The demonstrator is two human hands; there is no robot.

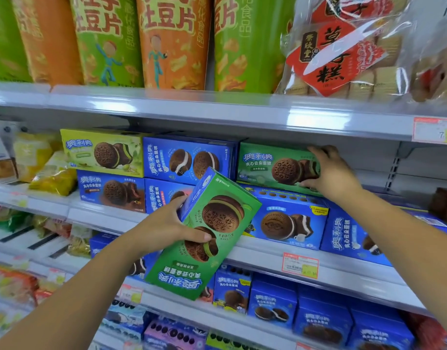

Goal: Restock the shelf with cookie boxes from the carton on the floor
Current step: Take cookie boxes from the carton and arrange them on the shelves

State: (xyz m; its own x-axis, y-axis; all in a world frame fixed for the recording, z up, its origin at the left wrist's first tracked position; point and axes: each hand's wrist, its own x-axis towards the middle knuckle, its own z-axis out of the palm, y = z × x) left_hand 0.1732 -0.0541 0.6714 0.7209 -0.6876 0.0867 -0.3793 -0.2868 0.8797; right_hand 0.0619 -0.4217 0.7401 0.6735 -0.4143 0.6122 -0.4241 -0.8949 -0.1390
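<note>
Left hand [167,223] at centre frame grips a green cookie box [204,238], thumb across the printed front, fingers wrapped round the left edge; the box is tilted, top corner leaning right, print upside down, held in the air in front of the middle shelf [255,251]. Right hand [331,173] at right of centre is closed on a second green box [275,166], fingers over its top right corner, thumb under the bottom edge. That second green box lies flat on top of a blue box with a smiling cookie [285,221], which sits on the middle shelf. Left of it, two blue boxes stacked [187,160], then a yellow-green box [103,151] on top of another blue box [111,189]. Another blue box [353,236] stands at right of the smiling one, touching it. Price tag [300,265] clipped on the shelf's front rail below the smiling box. Lower shelf, bottom right: row of upright blue packs [273,304]. Upper shelf, top of frame: tall green and orange chip bags [172,41], and a clear bag with a red label [338,51] in the upper right. Yellow snack bags [48,170] at far left, blurred. Both forearms bare, reaching in from the bottom edge. Carton not in frame.
</note>
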